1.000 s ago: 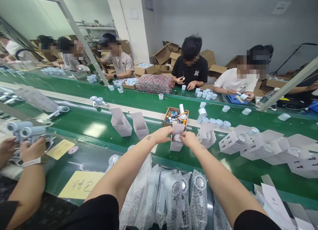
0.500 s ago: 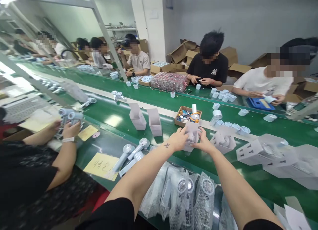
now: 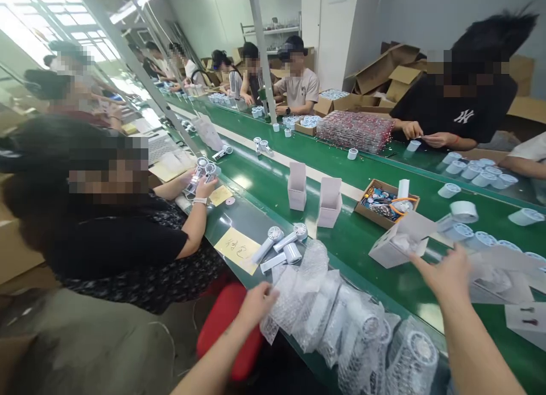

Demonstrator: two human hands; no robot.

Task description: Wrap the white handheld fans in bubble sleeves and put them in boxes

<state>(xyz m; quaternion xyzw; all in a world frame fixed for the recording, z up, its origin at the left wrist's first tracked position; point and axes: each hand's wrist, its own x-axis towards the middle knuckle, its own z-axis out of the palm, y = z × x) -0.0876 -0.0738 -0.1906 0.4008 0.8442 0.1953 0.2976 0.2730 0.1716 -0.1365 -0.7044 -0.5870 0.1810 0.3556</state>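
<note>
My left hand (image 3: 258, 304) is at the near end of a row of bubble-wrap bags, its fingers curled at the edge of the closest bubble-wrap bag (image 3: 290, 295). Handheld fans show through the clear wrap, such as one fan (image 3: 422, 349) at the right end. My right hand (image 3: 447, 273) is held over the green belt with thumb and fingers apart and nothing in it. Just left of its thumb, an open white box (image 3: 390, 253) stands tilted, its flap up and something whitish inside. Another open white box (image 3: 499, 278) lies partly behind that hand.
Two white boxes (image 3: 297, 187) stand open on the green belt (image 3: 239, 182). Beyond my right hand is a cardboard tray (image 3: 375, 204) of small parts. Loose fans (image 3: 285, 241) lie by a yellow note (image 3: 236, 250). A co-worker (image 3: 128, 241) sits close on the left; others work across the belt.
My view has turned left. Both hands have come off the white box they were around; the left moved back to the bubble-wrap bags, the right drew away to the box's right.
</note>
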